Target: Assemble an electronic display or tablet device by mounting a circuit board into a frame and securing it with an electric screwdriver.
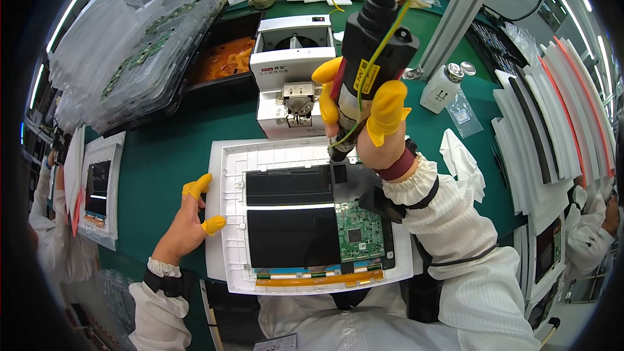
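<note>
My right hand point(385, 146), wearing yellow finger cots, grips a black electric screwdriver point(369, 45). The driver points down, its tip over the upper edge of a white plastic housing point(235, 250); whether it touches is hidden. Inside the housing are black panels point(292, 239), a green circuit board point(356, 231) on the right and an orange flex strip point(318, 279) along the near edge. Beneath lies a white foam sheet point(214, 162). At the left edge of the housing and foam, my left hand point(185, 224) rests with thumb and fingers spread, yellow cots on their tips.
A white screw feeder point(286, 65) stands beyond the housing. Far left, clear trays with green boards point(153, 45) are stacked beside a black bin of orange pieces point(226, 58). To the right are a white dispenser bottle point(442, 88), a white cloth point(463, 162) and upright foam sheets point(552, 117).
</note>
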Demonstrator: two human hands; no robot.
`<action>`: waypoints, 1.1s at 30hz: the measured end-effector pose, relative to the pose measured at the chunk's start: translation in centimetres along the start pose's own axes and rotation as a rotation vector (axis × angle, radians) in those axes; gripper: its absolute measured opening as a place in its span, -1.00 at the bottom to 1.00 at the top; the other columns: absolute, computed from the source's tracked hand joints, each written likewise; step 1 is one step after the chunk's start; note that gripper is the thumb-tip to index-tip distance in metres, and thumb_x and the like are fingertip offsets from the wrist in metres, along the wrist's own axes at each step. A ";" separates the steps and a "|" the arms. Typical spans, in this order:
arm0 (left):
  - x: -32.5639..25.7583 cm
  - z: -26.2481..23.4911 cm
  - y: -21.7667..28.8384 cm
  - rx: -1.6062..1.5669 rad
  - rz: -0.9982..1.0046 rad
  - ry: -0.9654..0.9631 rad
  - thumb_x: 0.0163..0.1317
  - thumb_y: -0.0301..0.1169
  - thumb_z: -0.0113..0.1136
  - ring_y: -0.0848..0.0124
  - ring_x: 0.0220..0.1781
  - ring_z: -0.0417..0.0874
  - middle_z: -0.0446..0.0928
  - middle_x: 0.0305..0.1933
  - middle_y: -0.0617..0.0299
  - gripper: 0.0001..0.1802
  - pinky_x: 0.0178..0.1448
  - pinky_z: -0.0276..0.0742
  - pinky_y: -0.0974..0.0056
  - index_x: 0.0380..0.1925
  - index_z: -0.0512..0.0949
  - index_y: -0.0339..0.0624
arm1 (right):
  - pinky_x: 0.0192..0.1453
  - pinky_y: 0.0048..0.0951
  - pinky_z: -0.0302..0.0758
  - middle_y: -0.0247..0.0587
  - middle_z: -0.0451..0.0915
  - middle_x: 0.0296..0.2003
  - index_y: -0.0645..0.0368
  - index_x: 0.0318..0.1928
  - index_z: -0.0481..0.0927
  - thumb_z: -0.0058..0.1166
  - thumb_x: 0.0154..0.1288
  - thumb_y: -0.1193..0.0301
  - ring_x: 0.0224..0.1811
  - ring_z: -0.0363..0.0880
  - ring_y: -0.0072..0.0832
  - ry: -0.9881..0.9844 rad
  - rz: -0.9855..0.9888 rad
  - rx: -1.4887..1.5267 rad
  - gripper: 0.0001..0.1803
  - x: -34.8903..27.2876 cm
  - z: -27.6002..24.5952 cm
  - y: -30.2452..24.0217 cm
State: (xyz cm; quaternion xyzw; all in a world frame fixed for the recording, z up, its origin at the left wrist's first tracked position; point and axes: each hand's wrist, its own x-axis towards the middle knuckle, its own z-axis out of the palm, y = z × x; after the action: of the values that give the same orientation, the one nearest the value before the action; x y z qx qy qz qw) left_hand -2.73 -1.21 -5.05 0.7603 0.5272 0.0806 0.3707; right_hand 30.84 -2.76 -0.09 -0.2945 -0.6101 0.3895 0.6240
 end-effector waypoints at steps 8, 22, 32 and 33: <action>0.0 0.0 0.2 0.020 -0.013 0.000 -0.08 -0.17 0.36 0.34 -0.18 0.21 0.18 -0.14 0.19 -0.08 0.08 0.24 0.34 0.28 0.11 -0.08 | -0.48 -0.60 0.41 -0.17 0.46 -0.34 0.26 -0.03 0.36 -0.37 0.10 -0.38 -0.52 0.40 -0.59 0.080 -0.012 0.007 -0.11 0.0 0.8 0.1; 0.1 0.1 0.0 0.003 0.026 0.003 -0.08 -0.19 0.35 0.33 -0.18 0.20 0.18 -0.13 0.20 -0.09 0.06 0.24 0.35 0.28 0.12 -0.08 | -0.53 -0.72 0.33 -0.35 0.45 -0.52 0.26 -0.16 0.41 -0.12 0.22 -0.16 -0.60 0.37 -0.73 0.080 -0.092 0.106 -0.36 0.2 0.8 -0.1; 0.1 -0.1 0.4 0.032 0.006 -0.002 -0.09 -0.20 0.35 0.34 -0.19 0.18 0.15 -0.14 0.21 -0.08 0.06 0.23 0.36 0.27 0.12 -0.12 | -0.51 -0.60 0.35 -0.25 0.42 -0.52 0.26 -0.12 0.39 -0.31 0.36 -0.05 -0.58 0.37 -0.59 0.037 -0.061 -0.011 -0.44 0.0 0.2 0.1; 0.1 0.0 0.0 0.013 0.004 -0.001 -0.10 -0.19 0.35 0.35 -0.19 0.17 0.14 -0.15 0.22 -0.08 0.06 0.22 0.36 0.27 0.12 -0.12 | -0.51 -0.60 0.35 -0.24 0.42 -0.52 0.27 -0.12 0.39 -0.31 0.36 -0.03 -0.58 0.37 -0.58 0.040 -0.069 -0.011 -0.45 0.0 0.3 0.0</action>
State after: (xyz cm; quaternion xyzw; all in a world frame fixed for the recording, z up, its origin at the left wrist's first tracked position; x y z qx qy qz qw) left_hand -2.72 -1.13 -5.06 0.7638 0.5259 0.0774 0.3660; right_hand 30.50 -2.75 -0.08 -0.2844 -0.6094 0.3587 0.6473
